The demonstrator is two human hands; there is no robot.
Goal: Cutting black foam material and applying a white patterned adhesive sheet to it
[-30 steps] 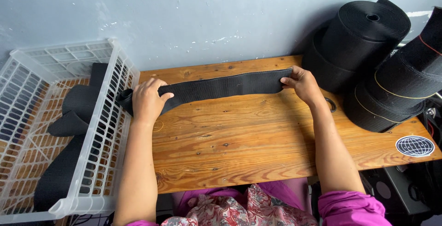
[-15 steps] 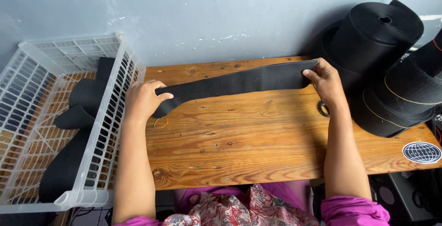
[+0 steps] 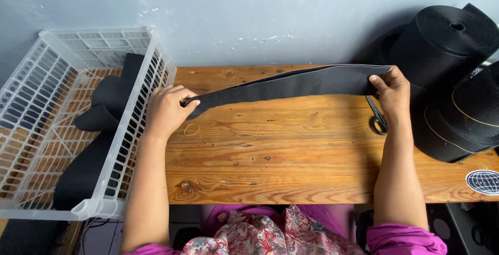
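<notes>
A folded length of wide black elastic band (image 3: 291,86) is stretched above the wooden table (image 3: 291,156). My left hand (image 3: 166,109) grips its left end near the basket. My right hand (image 3: 391,91) pinches its right end, lifted a little higher, close to the black rolls. The band hangs taut between the two hands, just off the wood.
A white plastic basket (image 3: 62,125) at the left holds several black band pieces (image 3: 104,109). Big rolls of black webbing (image 3: 452,42) stand at the right. Black scissors (image 3: 377,120) lie by my right hand. A rubber band (image 3: 191,128) lies near my left hand. A round sticker (image 3: 482,181) sits bottom right.
Both hands have lifted the band off the table and pulled it out; my right hand moved right and up toward the rolls, uncovering the scissors.
</notes>
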